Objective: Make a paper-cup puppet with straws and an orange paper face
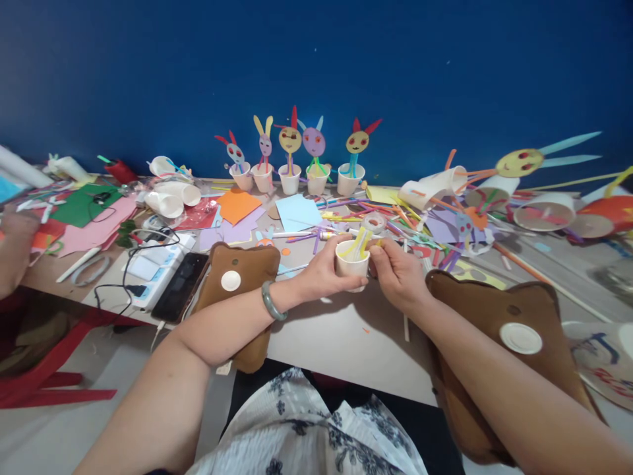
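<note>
A paper cup (352, 266) sits in the left hand (324, 269), over the table (316, 343).
The left hand grips its left side, likely to keep it steady. The right hand (399, 272) bends its fingers by the right rim; I cannot tell what they pinch. The cup's long way runs up and down, open top up, yellow strips (362, 243) leaning right. Far back, small cups (289, 181) stand in a row, maybe to hold up paper faces (289, 140).

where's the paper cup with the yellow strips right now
In the head view, the paper cup with yellow strips is just right of centre, held in the left hand, with the right hand beside its rim.
</note>
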`<state>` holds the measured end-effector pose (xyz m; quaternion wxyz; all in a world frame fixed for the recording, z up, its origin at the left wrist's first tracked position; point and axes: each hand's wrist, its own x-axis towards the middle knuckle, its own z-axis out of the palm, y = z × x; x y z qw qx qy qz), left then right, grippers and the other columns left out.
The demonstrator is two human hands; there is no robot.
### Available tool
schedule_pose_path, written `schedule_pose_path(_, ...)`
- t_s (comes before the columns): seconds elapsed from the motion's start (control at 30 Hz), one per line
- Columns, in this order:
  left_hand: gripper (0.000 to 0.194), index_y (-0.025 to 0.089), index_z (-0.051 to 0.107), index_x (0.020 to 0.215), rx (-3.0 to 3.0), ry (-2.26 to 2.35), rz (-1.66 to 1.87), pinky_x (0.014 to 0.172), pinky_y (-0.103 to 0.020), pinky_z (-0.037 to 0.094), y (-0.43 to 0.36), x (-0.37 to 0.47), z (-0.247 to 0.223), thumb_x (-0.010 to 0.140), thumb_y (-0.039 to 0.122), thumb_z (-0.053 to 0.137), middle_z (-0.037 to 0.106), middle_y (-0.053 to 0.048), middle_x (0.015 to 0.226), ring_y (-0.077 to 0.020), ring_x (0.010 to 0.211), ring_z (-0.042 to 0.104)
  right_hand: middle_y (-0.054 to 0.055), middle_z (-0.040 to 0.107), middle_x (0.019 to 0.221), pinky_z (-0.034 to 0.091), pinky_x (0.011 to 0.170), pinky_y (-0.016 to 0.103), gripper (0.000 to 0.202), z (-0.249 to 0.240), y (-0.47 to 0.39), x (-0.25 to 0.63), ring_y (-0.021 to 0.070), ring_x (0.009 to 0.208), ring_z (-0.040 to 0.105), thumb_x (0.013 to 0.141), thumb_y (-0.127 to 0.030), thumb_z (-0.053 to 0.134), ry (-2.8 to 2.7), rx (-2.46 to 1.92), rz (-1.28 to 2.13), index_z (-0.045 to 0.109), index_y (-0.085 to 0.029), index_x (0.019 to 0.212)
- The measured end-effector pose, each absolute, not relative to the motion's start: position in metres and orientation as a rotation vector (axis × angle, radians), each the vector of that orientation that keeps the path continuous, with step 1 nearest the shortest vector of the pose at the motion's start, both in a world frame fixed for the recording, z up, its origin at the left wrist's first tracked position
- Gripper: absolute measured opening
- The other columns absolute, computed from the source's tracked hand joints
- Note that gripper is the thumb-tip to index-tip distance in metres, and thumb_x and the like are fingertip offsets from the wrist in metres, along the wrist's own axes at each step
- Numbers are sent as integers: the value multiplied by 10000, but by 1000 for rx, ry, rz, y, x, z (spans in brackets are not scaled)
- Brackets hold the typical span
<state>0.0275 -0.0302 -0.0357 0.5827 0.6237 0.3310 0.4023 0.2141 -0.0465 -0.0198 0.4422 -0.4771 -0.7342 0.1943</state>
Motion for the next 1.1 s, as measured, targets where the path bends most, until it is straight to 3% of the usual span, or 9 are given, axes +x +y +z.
schedule_pose_path(0.07,1132,238,333,1551,1368,723,971,1128,-474,447,-31,27,-32,619,421,947,555,-148,1432,-323,1325,554,-14,541,618,406,558,338,314,-21,-48,214,183,545,506,1054,-502,417,-1759,-1189,485,579,-261,936)
schedule_pose_path(0.17,1278,285,263,1593,1193,674,1000,1041,-460,502,-30,27,-26,553,441,988,615,-122,1325,-292,1200,627,-8,541,615,410,543,354,312,-23,-50,215,188,528,504,1052,-510,418,-1656,-1171,498,589,-260,977)
schedule_pose_path(0.27,1047,247,472,1471,1038,747,1024,948,-394,518,-25,26,-22,587,534,953,672,-79,1145,-224,1043,653,0,538,607,413,527,371,298,-25,-49,217,197,511,505,1048,-506,427,-1558,-1126,475,599,-266,1013)
schedule_pose_path(0.37,633,184,699,1126,979,776,1005,877,-340,507,-18,24,-22,698,626,847,704,-60,1010,-175,929,639,-10,528,580,388,485,367,280,-27,-46,219,192,471,492,1041,-501,446,-1512,-1065,447,609,-276,1015)
schedule_pose_path(0.43,517,171,737,952,971,738,1000,861,-334,500,-15,24,-22,721,626,825,721,-54,955,-170,901,637,-22,517,568,369,458,355,266,-27,-44,219,181,449,477,1037,-495,458,-1524,-1014,465,609,-278,1008)
schedule_pose_path(0.8,409,190,681,768,860,636,1098,811,-317,480,-10,18,-16,694,542,876,612,18,735,-124,744,563,-46,513,555,360,456,315,299,-23,-49,217,144,449,463,1048,-528,453,-1607,-969,586,566,-262,973)
schedule_pose_path(1.1,428,166,701,756,925,529,927,853,-336,496,-11,13,-6,611,485,947,676,9,785,-119,762,635,-31,475,582,376,509,337,394,-24,-50,223,152,499,459,1055,-554,409,-1661,-1021,468,618,-237,947)
